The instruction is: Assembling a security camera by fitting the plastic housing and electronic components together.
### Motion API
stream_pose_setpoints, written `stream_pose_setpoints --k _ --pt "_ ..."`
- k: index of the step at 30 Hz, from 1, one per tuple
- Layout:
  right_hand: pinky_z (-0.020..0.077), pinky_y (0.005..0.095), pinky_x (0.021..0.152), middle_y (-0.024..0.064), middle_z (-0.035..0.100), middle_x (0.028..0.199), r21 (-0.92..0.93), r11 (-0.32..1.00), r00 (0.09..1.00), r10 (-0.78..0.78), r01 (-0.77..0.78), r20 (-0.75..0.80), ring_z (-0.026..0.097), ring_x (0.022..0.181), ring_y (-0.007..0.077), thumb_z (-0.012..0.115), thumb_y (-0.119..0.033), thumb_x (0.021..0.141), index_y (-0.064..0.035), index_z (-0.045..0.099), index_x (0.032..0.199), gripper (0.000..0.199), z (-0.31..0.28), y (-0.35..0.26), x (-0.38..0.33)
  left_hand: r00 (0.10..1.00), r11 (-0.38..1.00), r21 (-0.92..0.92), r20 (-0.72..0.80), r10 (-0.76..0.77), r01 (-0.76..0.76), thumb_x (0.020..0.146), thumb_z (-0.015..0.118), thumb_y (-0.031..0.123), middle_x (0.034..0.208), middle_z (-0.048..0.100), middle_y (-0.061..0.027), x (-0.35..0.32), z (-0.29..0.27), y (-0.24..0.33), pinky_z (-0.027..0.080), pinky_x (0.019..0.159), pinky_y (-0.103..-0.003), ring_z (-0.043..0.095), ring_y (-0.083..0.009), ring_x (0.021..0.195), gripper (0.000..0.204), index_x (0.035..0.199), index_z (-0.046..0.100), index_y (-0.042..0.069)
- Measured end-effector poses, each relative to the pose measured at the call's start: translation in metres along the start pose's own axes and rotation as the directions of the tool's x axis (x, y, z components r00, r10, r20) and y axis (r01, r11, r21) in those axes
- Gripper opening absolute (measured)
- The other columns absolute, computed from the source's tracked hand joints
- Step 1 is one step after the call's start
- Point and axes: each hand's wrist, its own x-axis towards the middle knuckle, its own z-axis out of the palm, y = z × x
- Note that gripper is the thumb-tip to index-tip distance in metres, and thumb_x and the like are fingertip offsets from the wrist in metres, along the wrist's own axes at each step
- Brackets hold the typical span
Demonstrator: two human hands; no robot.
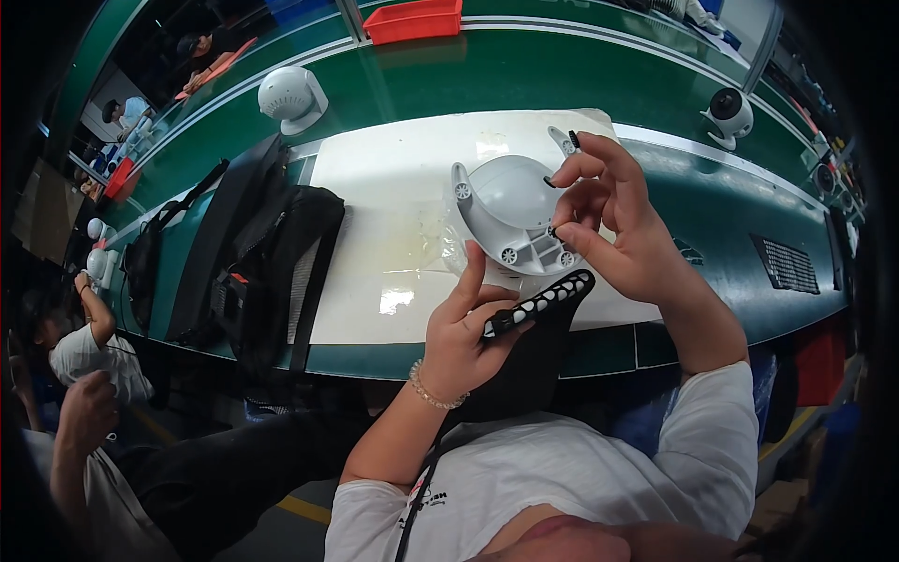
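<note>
My left hand [466,330] grips a black strip [541,303] with a row of pale oval slots, held just over the near edge of the white mat [384,197]. My right hand [613,220] hovers over a white domed plastic base [506,211] with small round feet, thumb and fingertips pinching tiny dark pads at its rim. The base lies upside down on the mat, partly hidden by my right fingers.
A black bag [267,262] lies left of the mat on the green bench [421,84]. A white round fan unit [290,96] stands behind it, a red bin [415,19] at the far edge, another white unit [729,114] at right. Other people work at left.
</note>
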Motion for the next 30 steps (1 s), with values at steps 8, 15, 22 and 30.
stream_pose_setpoints --k 8,15,22,30 --pt "0.0473 0.0277 0.067 0.0116 0.055 0.100 -0.441 0.868 0.974 -0.199 0.226 0.107 0.059 0.082 0.0220 0.054 0.009 0.072 -0.0116 0.047 0.115 0.049 0.004 -0.008 -0.013 1.000 1.000 -0.001 -0.007 -0.029 0.029 0.060 0.070 -0.001 0.130 0.032 -0.0256 -0.003 -0.001 -0.001 0.050 0.065 -0.028 0.063 -0.0231 0.076 0.027 0.081 0.054 0.002" --pt "0.0484 0.0329 0.067 0.0159 0.055 0.108 -0.549 0.717 0.903 -0.326 0.429 0.280 0.059 0.087 0.0274 0.057 0.002 0.070 -0.0174 0.045 0.119 0.054 0.006 -0.021 -0.024 0.999 0.999 0.017 0.027 -0.031 0.030 0.060 0.071 0.000 0.130 0.033 -0.0256 -0.005 -0.003 -0.003 0.049 0.066 -0.029 0.062 -0.0254 0.081 0.027 0.081 0.054 0.002" --pt "0.0357 0.0171 0.054 0.0046 0.053 0.084 -0.042 0.999 0.990 -0.032 0.027 -0.137 0.047 0.066 0.0054 0.055 0.006 0.076 -0.0095 0.028 0.123 0.056 0.007 -0.004 -0.044 0.992 0.992 -0.007 -0.029 -0.126 0.126 0.061 0.070 0.000 0.130 0.033 -0.0246 0.000 0.001 0.004 0.049 0.067 -0.029 0.061 -0.0276 0.086 0.024 0.079 0.056 0.001" --pt "0.0419 0.0205 0.059 0.0078 0.052 0.085 0.011 0.974 0.972 0.226 -0.226 -0.063 0.050 0.067 0.0093 0.048 0.005 0.080 -0.0083 0.025 0.126 0.052 0.015 -0.005 -0.035 0.993 0.992 0.067 -0.064 -0.103 0.107 0.061 0.070 0.000 0.131 0.033 -0.0217 0.001 0.003 0.004 0.049 0.065 -0.028 0.059 -0.0308 0.092 0.021 0.078 0.058 0.002"
